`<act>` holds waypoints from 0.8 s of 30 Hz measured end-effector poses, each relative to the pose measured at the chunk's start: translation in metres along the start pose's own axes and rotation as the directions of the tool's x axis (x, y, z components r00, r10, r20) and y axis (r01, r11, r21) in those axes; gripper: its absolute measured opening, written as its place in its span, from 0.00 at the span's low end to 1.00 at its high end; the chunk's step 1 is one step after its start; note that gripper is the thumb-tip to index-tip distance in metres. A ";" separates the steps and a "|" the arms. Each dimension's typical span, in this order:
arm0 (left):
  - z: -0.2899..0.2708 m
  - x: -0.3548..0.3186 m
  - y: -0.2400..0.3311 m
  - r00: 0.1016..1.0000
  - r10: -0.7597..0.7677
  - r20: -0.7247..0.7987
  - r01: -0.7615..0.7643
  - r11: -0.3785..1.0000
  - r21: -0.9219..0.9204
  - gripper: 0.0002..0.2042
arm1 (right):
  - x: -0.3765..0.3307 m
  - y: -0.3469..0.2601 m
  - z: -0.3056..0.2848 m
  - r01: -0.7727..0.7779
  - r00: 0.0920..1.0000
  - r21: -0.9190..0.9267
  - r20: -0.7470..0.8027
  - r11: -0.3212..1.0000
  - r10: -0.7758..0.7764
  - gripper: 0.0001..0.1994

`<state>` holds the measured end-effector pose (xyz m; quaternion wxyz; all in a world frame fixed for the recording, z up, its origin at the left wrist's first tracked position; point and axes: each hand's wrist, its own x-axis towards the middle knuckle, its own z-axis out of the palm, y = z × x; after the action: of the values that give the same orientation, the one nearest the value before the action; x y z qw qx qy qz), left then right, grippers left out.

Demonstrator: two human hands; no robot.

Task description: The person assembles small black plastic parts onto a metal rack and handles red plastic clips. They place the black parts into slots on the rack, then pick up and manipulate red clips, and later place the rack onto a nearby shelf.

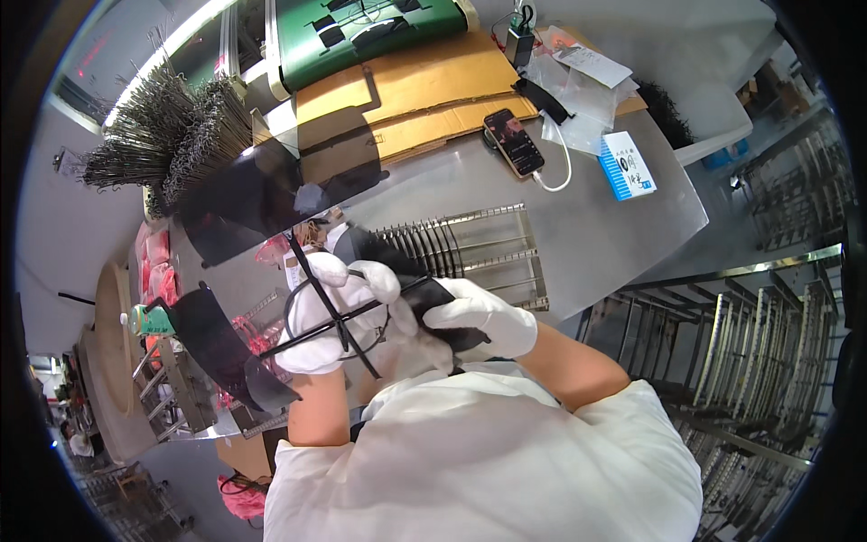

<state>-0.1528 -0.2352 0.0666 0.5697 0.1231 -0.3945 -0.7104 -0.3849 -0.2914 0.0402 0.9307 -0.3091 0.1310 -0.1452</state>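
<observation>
Both my hands wear white gloves. In front of my chest I hold a black wire frame [340, 322] of crossed rods and a ring, with dark curved panels at the rod ends. One smooth dark panel [239, 203] sticks out at the upper left, and another dark panel [212, 339] at the lower left. My left hand [316, 316] is closed round the frame near its crossing. My right hand [483, 318] pinches a black panel [461, 336] on the frame's right side; part of that panel is hidden by the glove. Just beyond, a metal rack [497, 239] holds several black discs or plates in a row.
A phone [515, 143] with a white cable and a blue-and-white box [626, 166] lie on the metal table [632, 230]. Cardboard [424, 86] borders a green conveyor belt [312, 45] bearing similar black pieces. Bundled wires [176, 126] stand far left; metal racks [750, 343] stand right.
</observation>
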 end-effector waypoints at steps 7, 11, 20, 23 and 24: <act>-0.010 -0.015 0.023 0.940 0.275 -0.204 -0.267 0.961 0.068 0.43 | -0.036 -0.010 -0.078 -0.017 0.800 -0.439 -0.545 0.898 -0.251 0.17; -0.010 -0.021 0.018 0.952 0.206 -0.227 -0.193 0.978 0.079 0.44 | -0.027 0.019 -0.123 -0.045 0.756 -0.627 -0.531 0.778 -0.384 0.20; -0.009 -0.024 0.013 0.946 0.223 -0.234 -0.182 0.966 0.182 0.44 | -0.010 0.021 -0.102 -0.430 0.760 -0.589 -0.646 0.685 -0.078 0.36; -0.011 -0.024 0.012 0.944 0.223 -0.243 -0.181 0.966 0.184 0.44 | -0.011 0.023 -0.119 -0.446 0.791 -0.725 -0.593 0.526 -0.147 0.39; -0.011 -0.023 0.011 0.943 0.218 -0.250 -0.174 0.967 0.187 0.44 | -0.009 0.028 -0.118 -0.527 0.755 -0.773 -0.617 0.353 -0.222 0.40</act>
<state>-0.1308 -0.2191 0.0608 0.6741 0.2242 -0.3802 -0.5923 -0.4275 -0.3299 -0.0673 0.4973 -0.6911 0.5226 -0.0446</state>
